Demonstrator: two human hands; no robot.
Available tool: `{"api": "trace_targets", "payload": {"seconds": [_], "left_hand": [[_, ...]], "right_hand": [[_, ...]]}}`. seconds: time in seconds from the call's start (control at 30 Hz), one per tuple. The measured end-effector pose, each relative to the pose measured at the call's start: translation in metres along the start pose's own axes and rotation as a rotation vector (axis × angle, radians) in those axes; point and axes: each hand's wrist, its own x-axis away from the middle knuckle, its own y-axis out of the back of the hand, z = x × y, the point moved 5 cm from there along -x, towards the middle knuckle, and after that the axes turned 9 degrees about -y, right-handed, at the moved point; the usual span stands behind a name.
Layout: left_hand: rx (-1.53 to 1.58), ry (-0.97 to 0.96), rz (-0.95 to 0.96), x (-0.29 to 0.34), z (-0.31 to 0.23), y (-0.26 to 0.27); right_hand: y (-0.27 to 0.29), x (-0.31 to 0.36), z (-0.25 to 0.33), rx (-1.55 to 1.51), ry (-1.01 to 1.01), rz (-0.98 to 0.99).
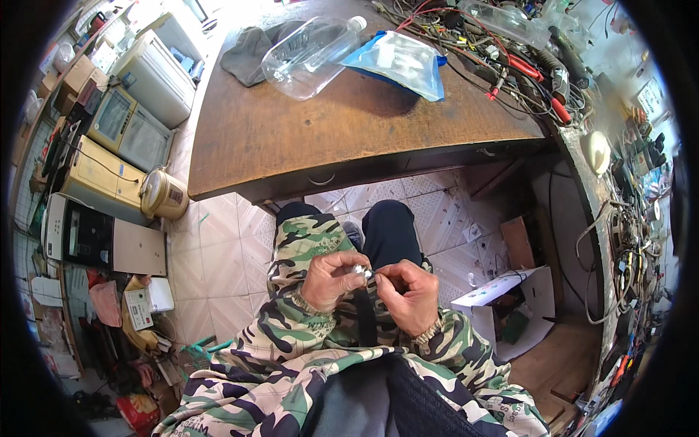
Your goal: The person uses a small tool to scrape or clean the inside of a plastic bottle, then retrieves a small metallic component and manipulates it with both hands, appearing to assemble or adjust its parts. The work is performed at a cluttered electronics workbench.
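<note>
Above my lap, my left hand is closed in a pinch on a small shiny silver piece, too small to identify. Close beside it, my right hand has thumb and forefinger pressed together at the right end of that piece. What the right fingertips hold is too small to make out. Both sleeves are camouflage-patterned, and below the hands a black strap hangs down.
Ahead stands a wooden desk bearing a clear plastic bottle, a blue-edged clear bag and a dark cloth. Tangled wires and red-handled tools crowd its right. A white box sits at lower right, a lidded bucket at left.
</note>
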Motion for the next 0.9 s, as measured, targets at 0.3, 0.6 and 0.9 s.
{"api": "trace_targets", "payload": {"seconds": [0.3,0.6,0.9], "left_hand": [[-0.081,0.082,-0.039,-0.004,0.0,0.002],[-0.226,-0.007,0.006,-0.01,-0.006,0.0],[-0.235,-0.023,-0.007,-0.011,-0.008,-0.002]], "right_hand": [[0.001,-0.006,-0.011,-0.051,-0.118,-0.001],[-0.001,-0.01,-0.012,-0.085,-0.157,0.01],[-0.004,-0.009,-0.012,-0.162,-0.198,0.032]]}}
